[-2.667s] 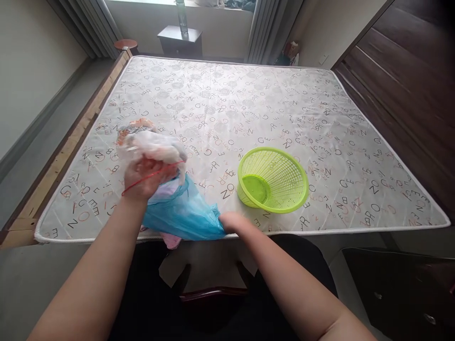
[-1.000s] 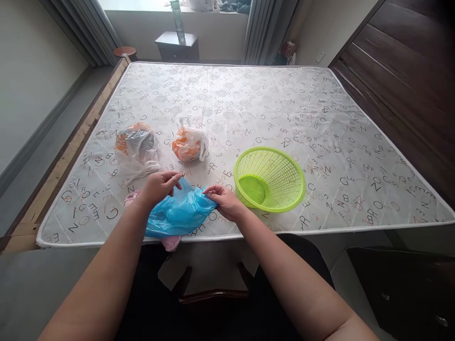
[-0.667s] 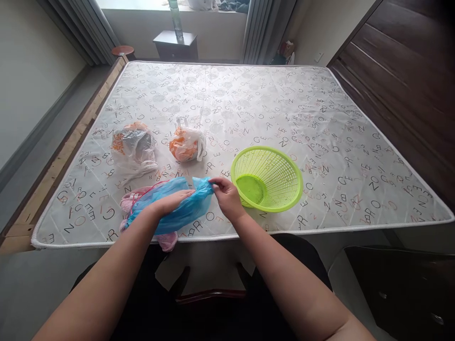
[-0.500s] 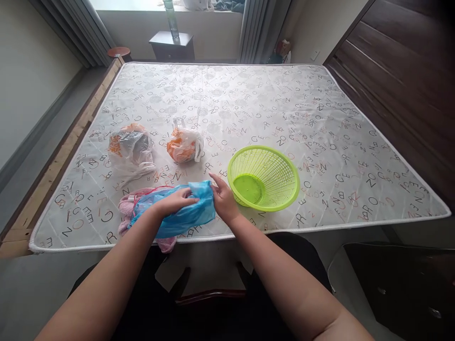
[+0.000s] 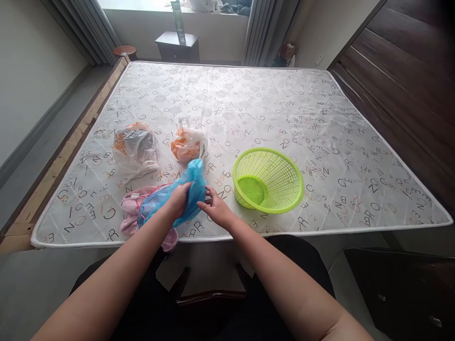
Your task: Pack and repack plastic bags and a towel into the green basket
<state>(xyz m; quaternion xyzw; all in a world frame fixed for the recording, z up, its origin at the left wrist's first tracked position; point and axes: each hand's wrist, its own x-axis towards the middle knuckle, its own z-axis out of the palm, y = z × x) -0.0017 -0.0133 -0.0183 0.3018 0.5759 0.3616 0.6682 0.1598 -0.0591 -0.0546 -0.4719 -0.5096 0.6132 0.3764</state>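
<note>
The left hand (image 5: 178,200) grips the blue bag (image 5: 194,189) firmly, its lower end lying on a pink towel (image 5: 131,213) — the right hand (image 5: 216,211), half open, holds nothing, just beside it.

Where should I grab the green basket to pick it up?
Take the grip on the thick round rim of the green plastic basket, at the edge closest to you, coming from above. The basket lies tilted with its wide mouth showing, so that edge is easy to reach. The wall has lots of slots and looks thin, so the rim is probably the stronger place.
</note>
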